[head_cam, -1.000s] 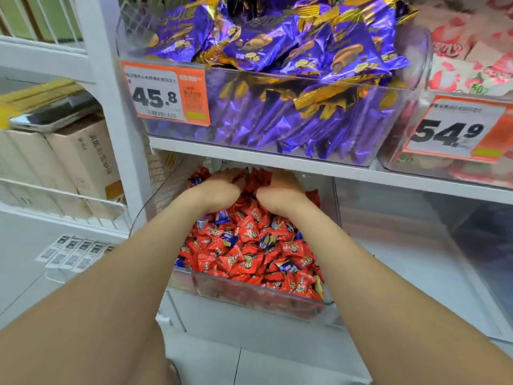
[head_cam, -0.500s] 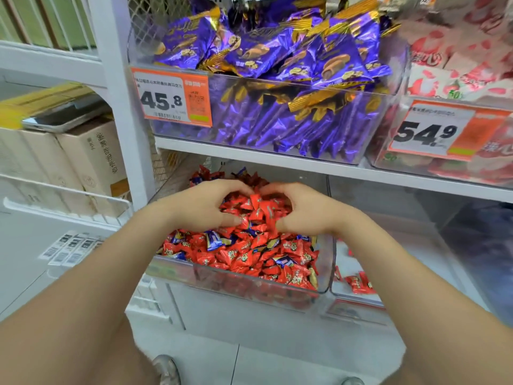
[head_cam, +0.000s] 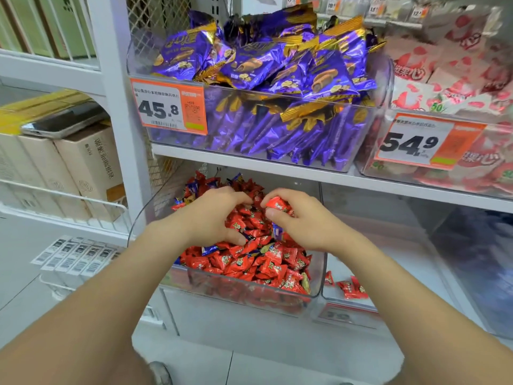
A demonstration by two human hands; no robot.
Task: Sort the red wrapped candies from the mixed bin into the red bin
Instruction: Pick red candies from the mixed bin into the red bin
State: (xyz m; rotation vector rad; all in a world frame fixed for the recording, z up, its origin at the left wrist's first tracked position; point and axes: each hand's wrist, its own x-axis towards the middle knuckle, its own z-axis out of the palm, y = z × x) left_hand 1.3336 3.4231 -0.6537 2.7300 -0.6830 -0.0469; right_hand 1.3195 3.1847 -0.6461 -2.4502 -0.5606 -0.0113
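Observation:
A clear mixed bin [head_cam: 319,279] on the lower shelf is heaped with red wrapped candies [head_cam: 258,259] and a few blue ones [head_cam: 209,249]. My left hand [head_cam: 213,215] lies on the heap with its fingers curled into the candies. My right hand [head_cam: 302,218] pinches a red candy [head_cam: 277,204] between thumb and fingers just above the pile. To the right stands a second clear bin [head_cam: 349,308] with a few red candies [head_cam: 351,289] on its floor.
The shelf above carries a bin of purple snack packs [head_cam: 263,87] with a 45.8 price tag [head_cam: 169,107] and a bin of pink-and-white packs [head_cam: 449,87] tagged 54.9. Cardboard boxes [head_cam: 83,168] sit on a wire shelf at left.
Both hands drew back from the far end of the bin toward its middle. My right hand now holds up a red candy, and the neighbouring bin has come into view.

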